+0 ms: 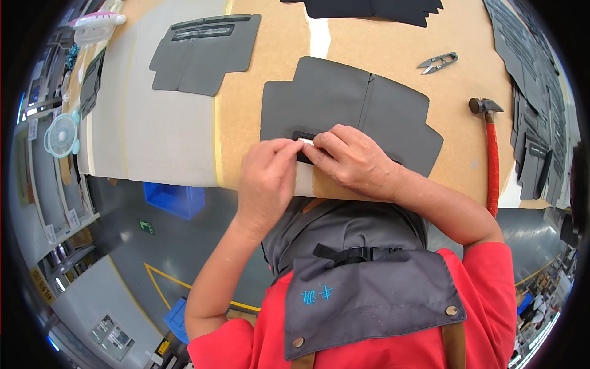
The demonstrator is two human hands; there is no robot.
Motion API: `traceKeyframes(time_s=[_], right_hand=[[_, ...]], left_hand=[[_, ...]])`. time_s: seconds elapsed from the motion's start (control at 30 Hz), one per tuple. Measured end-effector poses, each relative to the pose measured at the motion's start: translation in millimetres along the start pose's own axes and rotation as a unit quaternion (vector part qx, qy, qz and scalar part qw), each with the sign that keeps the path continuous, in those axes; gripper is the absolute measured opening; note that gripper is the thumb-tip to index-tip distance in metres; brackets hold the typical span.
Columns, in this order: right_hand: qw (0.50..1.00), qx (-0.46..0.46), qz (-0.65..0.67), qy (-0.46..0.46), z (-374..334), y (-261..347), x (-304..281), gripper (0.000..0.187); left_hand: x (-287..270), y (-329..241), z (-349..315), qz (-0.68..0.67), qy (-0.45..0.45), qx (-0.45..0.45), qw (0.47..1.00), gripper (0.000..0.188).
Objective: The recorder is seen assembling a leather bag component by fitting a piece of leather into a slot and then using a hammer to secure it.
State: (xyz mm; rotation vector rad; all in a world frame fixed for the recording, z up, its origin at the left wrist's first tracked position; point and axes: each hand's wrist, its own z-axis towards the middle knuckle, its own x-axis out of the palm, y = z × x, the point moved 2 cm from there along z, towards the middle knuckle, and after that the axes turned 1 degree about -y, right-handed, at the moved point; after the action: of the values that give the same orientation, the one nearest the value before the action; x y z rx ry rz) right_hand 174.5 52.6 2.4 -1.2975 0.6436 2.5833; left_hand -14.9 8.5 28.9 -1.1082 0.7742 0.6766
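A dark grey cut panel [329, 92] with stepped corners and a seam lies on the table in front of me. Its near edge carries a black-framed slot [300, 134], partly covered by my fingers. There, my left hand [265, 175] pinches with thumb and forefinger at the left end of a small white strip [306, 141]. My right hand [355, 161] rests over the panel, its thumb and fingers closed on the same strip from the right. How far the strip runs beneath the fingers is hidden.
Another grey panel [206, 58] with a black-framed slot lies at the far left. Thread snips [439, 63] and a red-handled hammer [491, 154] lie to the right, beside stacked dark pieces [534, 74]. More black pieces [369, 9] sit at the far edge. A small fan [61, 135] stands left.
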Motion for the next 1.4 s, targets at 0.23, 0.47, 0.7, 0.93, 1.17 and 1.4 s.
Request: traceKeyframes(time_s=[0.23,0.47,0.7,0.93,1.17,1.4], right_hand=[[0.996,0.072,0.049,0.003,-7.8,0.9,-5.8,0.030],[0.989,0.118,0.091,0.019,-17.4,1.8,-16.7,0.037],[0.998,0.047,0.022,0.047,-17.1,4.4,-21.3,0.040],[0.995,0.077,0.048,0.045,-17.1,4.6,-22.7,0.038],[0.986,0.135,0.093,0.019,-23.1,4.1,-24.6,0.040],[0.999,0.032,0.015,0.041,-19.3,-3.5,-22.7,0.043]], left_hand=[[13.3,-1.2,-15.5,0.090,-0.048,0.070,0.992,0.036],[14.2,1.8,-20.1,0.089,-0.053,0.072,0.992,0.040],[13.9,0.3,-20.6,0.125,-0.040,0.103,0.986,0.042],[12.3,-4.2,-26.1,0.179,0.006,0.130,0.975,0.046],[11.6,-12.8,-24.7,0.154,0.015,0.087,0.984,0.042],[12.4,-12.1,-23.4,0.128,0.002,0.083,0.988,0.043]])
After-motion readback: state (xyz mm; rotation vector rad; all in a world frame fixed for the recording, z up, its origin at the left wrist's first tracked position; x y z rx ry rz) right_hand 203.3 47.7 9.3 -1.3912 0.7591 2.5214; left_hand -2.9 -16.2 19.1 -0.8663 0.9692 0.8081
